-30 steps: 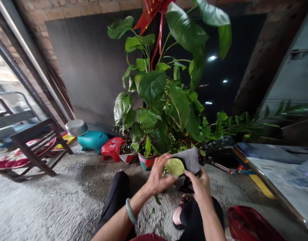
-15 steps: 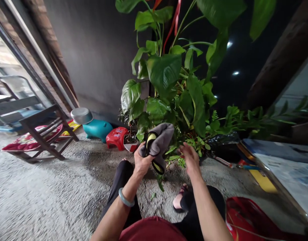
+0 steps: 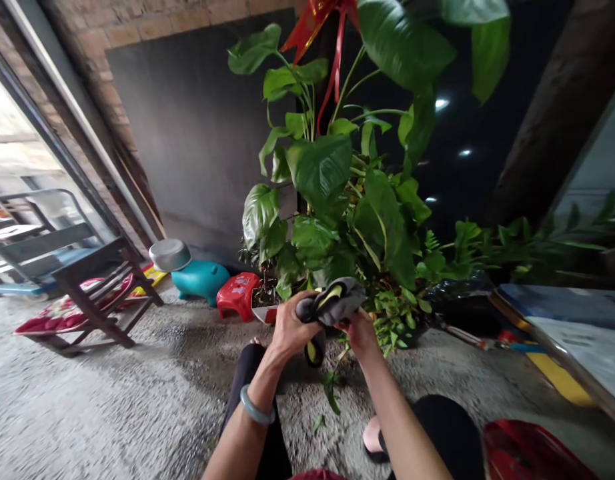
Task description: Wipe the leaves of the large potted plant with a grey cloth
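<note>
My left hand (image 3: 287,328) grips a grey cloth with yellow-green trim (image 3: 330,303), bunched up in front of me. My right hand (image 3: 360,333) pinches the same cloth from its right underside. A green bangle (image 3: 255,410) sits on my left wrist. Both hands hover just in front of a large-leaved potted plant (image 3: 332,193), whose lower leaves are right behind the cloth. A small drooping leaf (image 3: 331,393) hangs below my hands. My knees in black trousers show beneath my arms.
A small potted plant (image 3: 262,300), a red plastic stool (image 3: 237,293), a teal pig-shaped stool (image 3: 200,280) and a metal bowl (image 3: 170,253) line the wall. A wooden chair (image 3: 87,293) stands left. A table edge (image 3: 552,333) lies right, a red object (image 3: 527,453) near my right knee.
One second ago both hands rubbed a yellow-green leaf with the cloth. My left hand then lifted the cloth alone; now my right hand has rejoined it, both bunching the cloth.
</note>
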The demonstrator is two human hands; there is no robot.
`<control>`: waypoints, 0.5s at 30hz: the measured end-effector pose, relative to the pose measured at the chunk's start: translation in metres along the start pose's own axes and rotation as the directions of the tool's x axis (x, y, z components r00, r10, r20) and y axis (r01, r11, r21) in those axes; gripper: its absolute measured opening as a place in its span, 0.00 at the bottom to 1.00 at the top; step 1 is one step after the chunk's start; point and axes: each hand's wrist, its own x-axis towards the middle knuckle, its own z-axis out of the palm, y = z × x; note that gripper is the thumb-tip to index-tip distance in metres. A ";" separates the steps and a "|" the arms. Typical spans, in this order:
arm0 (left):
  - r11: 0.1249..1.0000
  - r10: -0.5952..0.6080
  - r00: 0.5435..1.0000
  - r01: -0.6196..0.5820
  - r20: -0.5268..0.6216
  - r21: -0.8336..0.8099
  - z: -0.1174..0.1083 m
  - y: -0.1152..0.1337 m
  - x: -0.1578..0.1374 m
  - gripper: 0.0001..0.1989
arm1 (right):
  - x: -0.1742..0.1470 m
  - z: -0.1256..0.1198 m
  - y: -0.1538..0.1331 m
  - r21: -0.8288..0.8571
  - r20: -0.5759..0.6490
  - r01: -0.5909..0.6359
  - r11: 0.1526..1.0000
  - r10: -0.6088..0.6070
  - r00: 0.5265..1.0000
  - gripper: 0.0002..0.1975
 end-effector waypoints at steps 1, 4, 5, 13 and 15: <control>1.000 0.012 1.000 -0.012 0.008 -0.005 0.000 0.004 0.000 0.20 | -0.004 -0.002 -0.001 0.002 -0.012 0.018 1.000 -0.018 1.000 0.19; 0.986 0.159 0.979 -0.165 -0.130 -0.037 0.000 0.024 0.014 0.23 | -0.011 -0.005 -0.004 -0.007 -0.064 0.081 0.997 -0.081 0.995 0.16; 0.974 0.217 0.959 -0.226 -0.184 -0.029 0.000 0.031 0.024 0.25 | -0.012 -0.005 -0.005 -0.011 -0.079 0.101 0.995 -0.101 0.992 0.15; 0.975 0.079 0.982 -0.112 0.171 0.191 0.007 0.029 0.042 0.23 | -0.016 0.001 -0.004 0.010 -0.084 0.130 0.991 -0.129 0.988 0.18; 0.979 0.069 0.956 -0.120 0.286 0.167 0.001 0.034 0.031 0.22 | -0.016 -0.002 -0.004 0.008 -0.086 0.127 0.992 -0.126 0.988 0.18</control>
